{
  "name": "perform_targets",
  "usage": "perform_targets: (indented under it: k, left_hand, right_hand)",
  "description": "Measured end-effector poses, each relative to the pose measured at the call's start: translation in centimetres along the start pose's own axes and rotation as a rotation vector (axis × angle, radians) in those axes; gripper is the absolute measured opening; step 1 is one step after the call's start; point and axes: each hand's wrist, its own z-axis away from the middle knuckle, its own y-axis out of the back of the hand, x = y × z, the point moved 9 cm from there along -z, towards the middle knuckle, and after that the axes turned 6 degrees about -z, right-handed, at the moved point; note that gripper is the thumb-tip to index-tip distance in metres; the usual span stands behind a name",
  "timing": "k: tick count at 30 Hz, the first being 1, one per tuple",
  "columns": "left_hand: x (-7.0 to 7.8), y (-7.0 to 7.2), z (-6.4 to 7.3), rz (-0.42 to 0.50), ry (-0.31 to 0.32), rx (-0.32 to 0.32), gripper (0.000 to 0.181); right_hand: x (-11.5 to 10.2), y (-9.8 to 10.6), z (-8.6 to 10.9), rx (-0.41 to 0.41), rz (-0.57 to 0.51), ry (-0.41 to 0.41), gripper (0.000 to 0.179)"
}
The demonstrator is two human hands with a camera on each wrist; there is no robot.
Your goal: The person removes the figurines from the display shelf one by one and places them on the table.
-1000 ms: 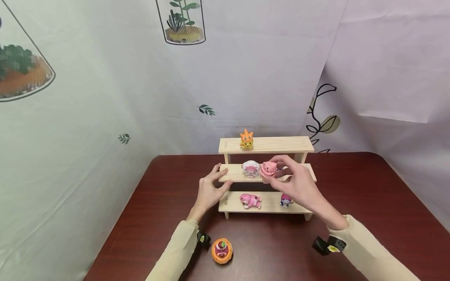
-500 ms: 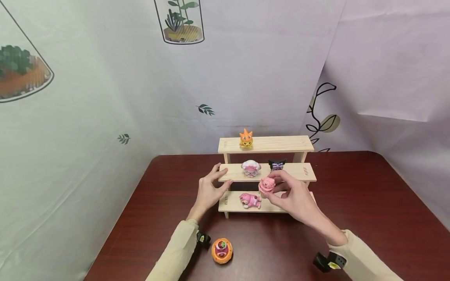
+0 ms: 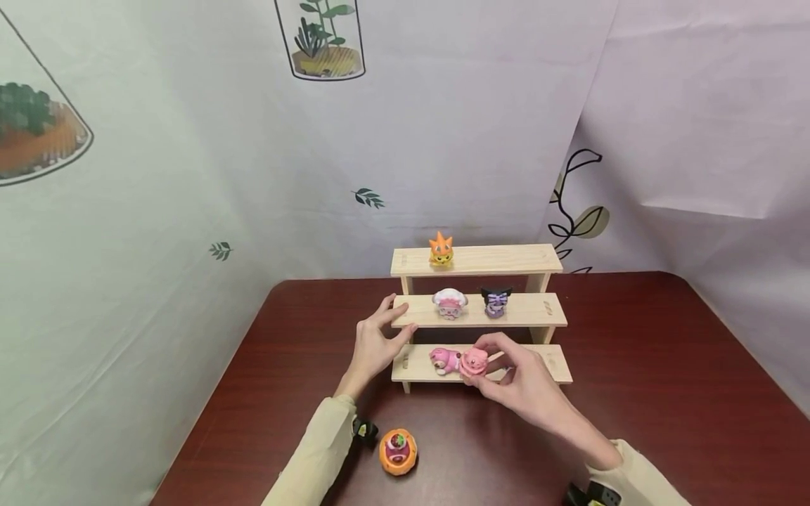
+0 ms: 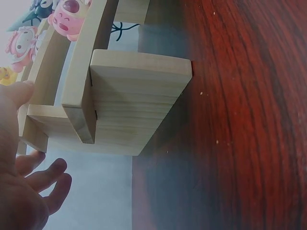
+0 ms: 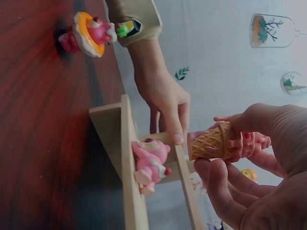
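Note:
My right hand (image 3: 528,386) pinches a pink ice-cream-cone figurine (image 3: 474,362) between thumb and fingers, in front of the lowest tier of a three-tier wooden display shelf (image 3: 506,260). Its waffle cone (image 5: 206,145) shows in the right wrist view. In the head view it overlaps a pink bear figurine (image 3: 443,360) lying on that tier. My left hand (image 3: 373,344) grips the left end of the middle tier, thumb and fingers spread about the board. On that tier stand a white-and-pink figurine (image 3: 450,303) and a black-and-purple one (image 3: 496,302).
An orange-and-yellow figurine (image 3: 441,249) stands on the top tier, left of middle. On the dark red table (image 3: 285,365), near the left forearm, sits a figurine with an orange ring (image 3: 398,452). A printed cloth (image 3: 443,140) hangs behind the table.
My right hand has lowered the ice-cream-cone figurine from the middle tier to the lowest one, uncovering the black-and-purple figurine. A small figurine on the lowest tier is now behind the hand. The left hand stays put.

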Motion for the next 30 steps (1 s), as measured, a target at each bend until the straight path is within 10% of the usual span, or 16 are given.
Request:
perform_targets:
  k: [30]
  left_hand:
    - [-0.1,-0.1,0.1,0.014,0.000,0.007,0.040]
  right_hand:
    - [1.7,-4.4,4.2,-0.101,-0.078,0.001,0.042]
